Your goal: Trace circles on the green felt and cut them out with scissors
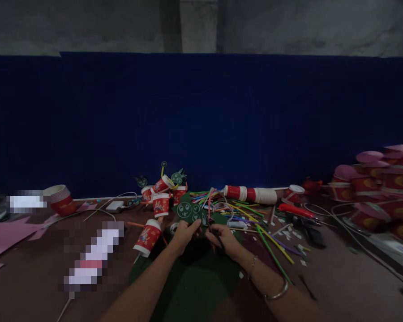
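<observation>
Between finger and thumb, my left hand (187, 233) grips a dark green paper sheet (184, 212) drawn with pale outlines of a round face and small hearts. My right hand (222, 238) is closed around dark-handled scissors (219, 238), whose blades lie at the sheet's right edge. A paler green scrap (220, 218) shows just beyond that hand. Below both hands spreads a larger dark green sheet (188, 286). Left of my left hand, a red paper cup (147, 237) with a printed pattern lies tilted.
Several decorated red cups (160, 205) stand behind the sheet. Coloured pipe cleaners (248, 214) and white paper scraps spread to the right. A stack of cups (255, 195) lies along the wall. A red-handled glue gun (298, 212) and pink-topped cups (369, 179) are at right, pink paper (10, 235) at left.
</observation>
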Demonstrator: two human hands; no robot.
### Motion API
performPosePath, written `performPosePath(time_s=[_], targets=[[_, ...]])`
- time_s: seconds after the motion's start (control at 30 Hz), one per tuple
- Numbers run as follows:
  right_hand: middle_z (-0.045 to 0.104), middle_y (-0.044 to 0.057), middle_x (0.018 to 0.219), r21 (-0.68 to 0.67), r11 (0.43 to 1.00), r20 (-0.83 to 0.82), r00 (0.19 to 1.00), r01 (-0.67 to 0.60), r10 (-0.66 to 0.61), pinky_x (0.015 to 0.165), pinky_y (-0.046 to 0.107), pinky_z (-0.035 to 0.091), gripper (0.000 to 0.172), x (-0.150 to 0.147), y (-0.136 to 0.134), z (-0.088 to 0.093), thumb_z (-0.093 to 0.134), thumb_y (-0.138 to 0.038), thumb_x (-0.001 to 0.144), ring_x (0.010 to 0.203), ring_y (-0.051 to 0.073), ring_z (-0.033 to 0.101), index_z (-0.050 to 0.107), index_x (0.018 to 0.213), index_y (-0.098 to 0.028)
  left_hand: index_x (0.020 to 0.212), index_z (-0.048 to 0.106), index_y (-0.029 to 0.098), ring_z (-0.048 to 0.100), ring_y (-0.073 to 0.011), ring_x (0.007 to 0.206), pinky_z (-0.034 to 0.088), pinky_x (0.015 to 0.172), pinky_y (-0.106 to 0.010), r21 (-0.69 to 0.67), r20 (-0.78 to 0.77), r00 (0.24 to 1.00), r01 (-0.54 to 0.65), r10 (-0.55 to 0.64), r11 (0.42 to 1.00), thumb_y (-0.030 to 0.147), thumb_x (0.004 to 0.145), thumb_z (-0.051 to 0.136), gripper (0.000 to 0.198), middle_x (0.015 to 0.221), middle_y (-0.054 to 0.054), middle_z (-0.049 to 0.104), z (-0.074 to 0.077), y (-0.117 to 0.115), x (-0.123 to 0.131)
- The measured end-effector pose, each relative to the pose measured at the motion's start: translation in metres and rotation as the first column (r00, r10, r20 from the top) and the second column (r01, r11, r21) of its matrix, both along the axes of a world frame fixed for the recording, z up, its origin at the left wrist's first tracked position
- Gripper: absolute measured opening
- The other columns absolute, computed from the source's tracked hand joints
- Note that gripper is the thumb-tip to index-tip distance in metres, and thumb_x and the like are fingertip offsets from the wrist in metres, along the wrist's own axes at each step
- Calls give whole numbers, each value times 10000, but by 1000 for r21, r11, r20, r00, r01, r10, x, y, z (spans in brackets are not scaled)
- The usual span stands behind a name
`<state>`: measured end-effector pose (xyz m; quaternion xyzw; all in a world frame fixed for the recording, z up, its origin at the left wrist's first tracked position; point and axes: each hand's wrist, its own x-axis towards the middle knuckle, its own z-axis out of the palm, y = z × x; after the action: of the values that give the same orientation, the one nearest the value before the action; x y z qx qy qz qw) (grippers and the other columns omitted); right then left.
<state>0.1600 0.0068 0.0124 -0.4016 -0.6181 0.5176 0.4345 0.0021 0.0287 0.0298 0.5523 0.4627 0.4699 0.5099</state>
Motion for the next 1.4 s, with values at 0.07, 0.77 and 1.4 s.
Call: performPosePath(time_s=[0.07, 0.77, 1.4], targets=[[442, -71, 400, -3, 1000, 7, 1000, -2, 2, 341, 177, 286, 338, 0, 0, 1, 594, -489, 700, 330, 70, 398, 513, 644, -166, 475, 616, 153, 446, -100, 406, 310, 425, -218, -4, 3, 1000, 4, -4, 1000, 456, 678, 652, 366, 435, -18, 552, 0, 0, 0], [412, -85, 376, -76, 996, 21, 999, 35, -34, 317, 175, 310, 315, -3, 0, 7, 617, -459, 637, 304, 56, 373, 500, 606, -168, 480, 580, 136, 425, -76, 392, 296, 390, -199, -61, 94, 995, 27, -22, 998, 476, 658, 649, 390, 422, 6, 507, 3, -1, 1], [425, -84, 368, -56, 998, -7, 999, 33, -34, 321, 179, 304, 321, -2, 1, 5, 613, -470, 649, 300, 65, 390, 496, 624, -172, 619, 518, 169, 430, -54, 401, 283, 370, -159, -20, 221, 973, -59, 62, 998, 383, 634, 690, 275, 498, 46, 548, -1, 4, -1]])
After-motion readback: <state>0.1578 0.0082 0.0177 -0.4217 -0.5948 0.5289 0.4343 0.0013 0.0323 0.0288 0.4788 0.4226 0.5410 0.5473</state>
